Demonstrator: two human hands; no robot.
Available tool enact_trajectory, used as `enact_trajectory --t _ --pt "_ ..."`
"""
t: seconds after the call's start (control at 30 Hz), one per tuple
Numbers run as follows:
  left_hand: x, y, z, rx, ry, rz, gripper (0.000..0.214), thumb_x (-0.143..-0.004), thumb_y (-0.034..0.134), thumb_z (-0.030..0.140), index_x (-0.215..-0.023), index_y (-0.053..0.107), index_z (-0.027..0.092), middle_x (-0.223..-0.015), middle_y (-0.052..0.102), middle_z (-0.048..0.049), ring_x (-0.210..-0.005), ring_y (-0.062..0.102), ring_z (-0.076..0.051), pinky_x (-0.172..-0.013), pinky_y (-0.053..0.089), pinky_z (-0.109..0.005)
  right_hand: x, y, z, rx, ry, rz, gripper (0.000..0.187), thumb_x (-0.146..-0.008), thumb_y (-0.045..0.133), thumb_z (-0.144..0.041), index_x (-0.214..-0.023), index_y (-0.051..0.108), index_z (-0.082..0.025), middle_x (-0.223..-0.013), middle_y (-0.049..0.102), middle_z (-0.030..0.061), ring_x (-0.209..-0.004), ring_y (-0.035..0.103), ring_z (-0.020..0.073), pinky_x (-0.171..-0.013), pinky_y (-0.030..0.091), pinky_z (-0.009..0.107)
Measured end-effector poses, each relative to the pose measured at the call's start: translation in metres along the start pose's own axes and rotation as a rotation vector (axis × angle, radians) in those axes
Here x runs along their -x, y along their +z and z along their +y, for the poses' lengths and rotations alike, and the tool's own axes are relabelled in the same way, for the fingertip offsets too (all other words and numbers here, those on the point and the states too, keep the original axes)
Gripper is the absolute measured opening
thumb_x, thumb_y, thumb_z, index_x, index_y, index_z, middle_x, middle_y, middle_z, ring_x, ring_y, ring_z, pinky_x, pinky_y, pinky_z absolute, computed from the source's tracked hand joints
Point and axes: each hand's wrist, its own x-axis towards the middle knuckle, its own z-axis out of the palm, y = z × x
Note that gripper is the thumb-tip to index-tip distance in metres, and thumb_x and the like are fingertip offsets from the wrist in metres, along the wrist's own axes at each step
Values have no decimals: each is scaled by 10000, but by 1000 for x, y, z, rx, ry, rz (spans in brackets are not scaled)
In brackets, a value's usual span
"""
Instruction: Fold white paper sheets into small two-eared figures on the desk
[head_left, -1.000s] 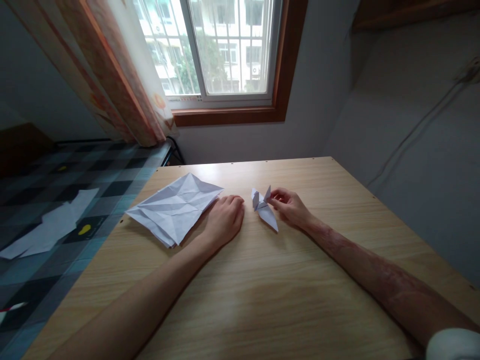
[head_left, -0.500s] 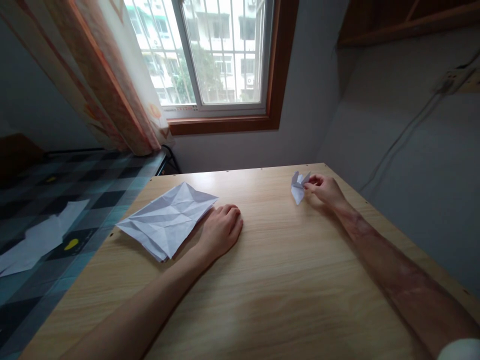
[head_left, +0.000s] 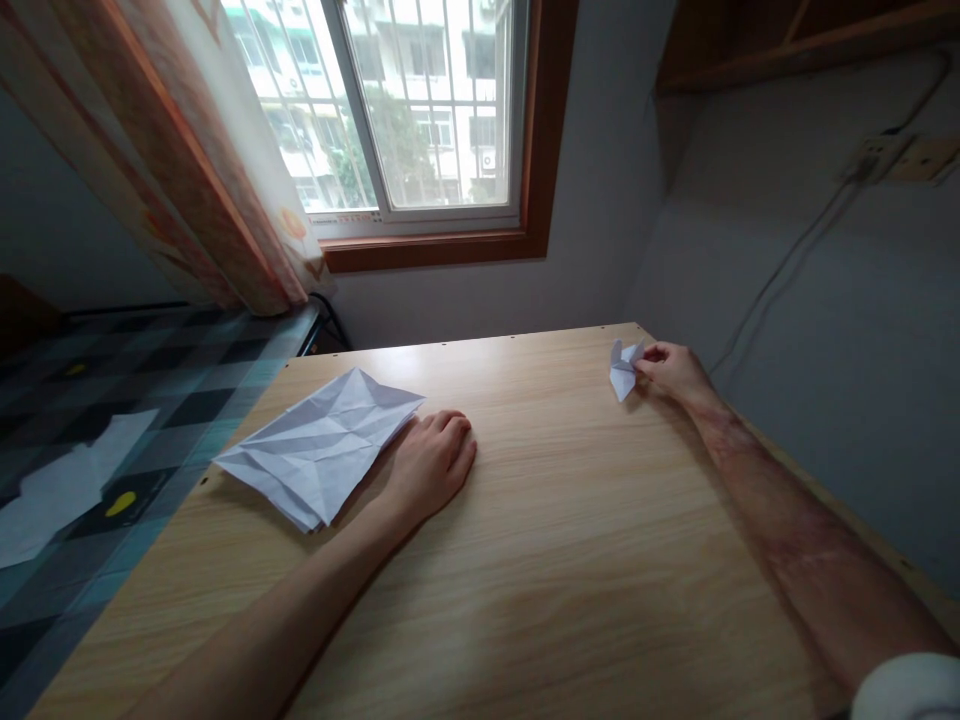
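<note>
Over near the far-right corner of the tabletop (head_left: 540,570), the right hand (head_left: 679,373) pinches the folded paper (head_left: 623,378), which too hard a squeeze could crumple, while the left hand (head_left: 431,464) lies half-open, seemingly empty, beside creased sheets (head_left: 322,445).

This looks like a bedroom in a home. There is a bed (head_left: 247,345) with a checked sheet (head_left: 206,405), a long curtain (head_left: 161,140) with orange flowers (head_left: 295,225), and a window (head_left: 364,120). A brown shelf (head_left: 817,62) is up on the wall (head_left: 600,200), above a plug socket (head_left: 877,158).
</note>
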Motion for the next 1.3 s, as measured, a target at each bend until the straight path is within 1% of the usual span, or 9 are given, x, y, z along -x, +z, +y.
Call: enact_trajectory --t 0.23,0.6,0.77,0.87,0.97,1.1,1.17,1.23,1.3 --pt "1 1 -1 -11 -5 -7 154 -1097 530 314 -1138 652 230 -1269 734 -107 -1149 697 -303 -1041 534 -486 4 -3 1 -8 9 -20 233 -706 784 -275 -910 794 -163 -762 785 55 -669 678 204 -652 523 296" --pt "0 0 2 -3 -15 -11 165 -1099 523 320 -1129 655 226 -1283 735 -117 -1163 700 -310 -1055 541 -505 3 -11 -3 7 35 17 305 -701 749 -260 -1001 727 -204 -799 771 40 -690 672 217 -673 498 314" --pt "1 -1 3 -1 -17 -12 149 -1089 535 308 -1127 654 228 -1270 739 -115 -1173 702 -311 -1057 546 -507 5 -27 -19 17 53 262 216 -837 712 -395 -974 666 -234 -907 746 74 -781 666 253 -719 499 367" --pt "1 -1 3 -1 -15 -5 141 -1083 548 317 -1127 653 234 -1265 742 -111 -1169 702 -311 -1051 545 -504 18 -29 -47 -51 -122 318 155 -892 658 -343 -1004 648 -236 -881 719 59 -764 656 234 -719 504 358" --pt "1 -1 3 2 -16 -5 142 -1079 561 326 -1135 652 233 -1267 737 -112 -1176 701 -310 -1050 547 -496 44 -16 -84 -121 -327 182 128 -959 608 -362 -945 649 -241 -856 709 45 -744 649 218 -718 516 346" --pt "1 -2 3 3 -20 -15 143 -1075 574 332 -1131 652 226 -1280 735 -115 -1180 700 -313 -1048 550 -498 91 21 -125 -91 -575 -208 151 -998 614 -348 -944 701 -237 -946 757 80 -860 706 263 -799 563 395" --pt "1 -2 4 -2 -17 -17 138 -1074 574 325 -1128 651 225 -1276 739 -114 -1168 703 -312 -1042 551 -502 115 39 -134 -47 -680 -361 194 -1004 652 -353 -1123 748 -235 -1111 791 111 -1033 734 309 -922 585 446" --pt "1 -3 5 -10 -13 -16 131 -1074 572 319 -1127 649 227 -1270 742 -113 -1159 705 -312 -1036 551 -501 133 53 -137 -27 -780 -510 365 -1032 660 -388 -1355 725 -233 -1322 776 144 -1219 719 337 -1081 566 497" --pt "1 -3 6 -18 -12 -16 129 -1074 572 317 -1127 649 229 -1271 742 -112 -1160 707 -313 -1034 553 -501 144 61 -135 -20 -822 -588 547 -1036 681 -439 -1540 641 -228 -1579 659 167 -1458 615 360 -1238 487 541"
